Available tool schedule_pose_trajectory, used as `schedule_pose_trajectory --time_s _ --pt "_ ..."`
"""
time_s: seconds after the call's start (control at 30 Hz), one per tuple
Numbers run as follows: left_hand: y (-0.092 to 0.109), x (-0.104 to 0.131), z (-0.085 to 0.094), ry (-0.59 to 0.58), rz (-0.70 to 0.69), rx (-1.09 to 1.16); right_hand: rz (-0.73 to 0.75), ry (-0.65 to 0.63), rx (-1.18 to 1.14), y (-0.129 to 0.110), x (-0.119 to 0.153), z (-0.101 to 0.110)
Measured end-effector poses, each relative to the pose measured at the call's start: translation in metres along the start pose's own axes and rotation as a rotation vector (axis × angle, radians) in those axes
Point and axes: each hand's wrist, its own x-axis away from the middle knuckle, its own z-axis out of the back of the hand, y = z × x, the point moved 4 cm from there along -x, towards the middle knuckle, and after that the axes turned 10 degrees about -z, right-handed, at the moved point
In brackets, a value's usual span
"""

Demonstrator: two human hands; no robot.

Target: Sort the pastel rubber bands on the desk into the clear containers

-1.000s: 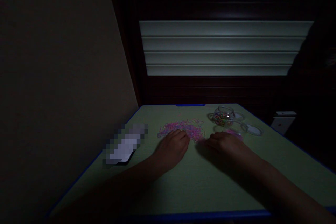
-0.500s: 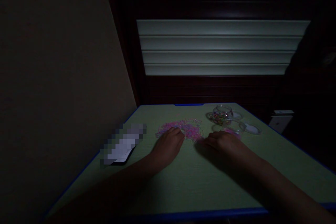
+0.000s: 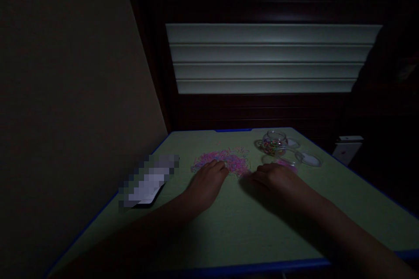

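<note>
A loose pile of small rubber bands [image 3: 237,162], mostly pink and purple, lies on the green tabletop [image 3: 235,226]. My left hand [image 3: 209,181] rests at the pile's near edge with curled, closed fingers; whatever they hold is hidden beneath them. At the right edge of the pile, my right hand [image 3: 273,178] is closed in a pinch, and pink bands show at its fingertips. Just beyond it stands a clear open container [image 3: 288,159] with pink bands inside, partly hidden by this hand. Behind is a round clear jar [image 3: 274,143] of multicoloured bands.
Two clear, pale-centred lids [image 3: 309,159] lie by the containers. On the left is a blurred-out flat object with a pale, dark-edged corner [image 3: 147,199]. A wall [image 3: 81,96] borders the left side, and a slatted panel [image 3: 268,59] stands behind. A white box [image 3: 347,150] sits beyond the right edge.
The whole view has shifted slightly, so things appear a little further left. Both hands stay by the pile in nearly the same pose; the right fingertips have barely moved.
</note>
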Motion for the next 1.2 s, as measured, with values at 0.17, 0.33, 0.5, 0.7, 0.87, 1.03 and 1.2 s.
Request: schedule_pose_trajectory --time_s 0.17,0.33,0.5,0.7,0.87,1.03,1.2 --pt "-0.0003 0.0000 -0.0008 0.007 0.004 0.009 0.007 0.000 0.026 0.0000 -0.0003 -0.0009" --pt "-0.0008 0.0007 -0.0028 0.008 0.014 0.027 0.027 0.013 0.016 -0.0003 0.0003 -0.0018" --pt "0.0016 -0.0006 0.0012 -0.018 0.018 0.046 0.029 -0.005 0.013 -0.0023 0.0003 0.0002" --pt "0.0002 -0.0016 -0.0001 -0.013 0.006 0.029 0.025 0.003 -0.005 -0.0012 0.0009 -0.0002" --pt "-0.0018 -0.0009 -0.0024 0.000 0.021 0.034 0.018 -0.004 -0.004 -0.0001 0.0005 -0.0021" --pt "-0.0019 0.0011 -0.0041 0.051 0.061 0.073 0.006 0.018 0.017 -0.0007 0.0001 -0.0010" --pt "-0.0011 0.0016 -0.0049 0.042 0.089 0.081 0.024 0.041 0.013 -0.0027 0.0000 0.0009"
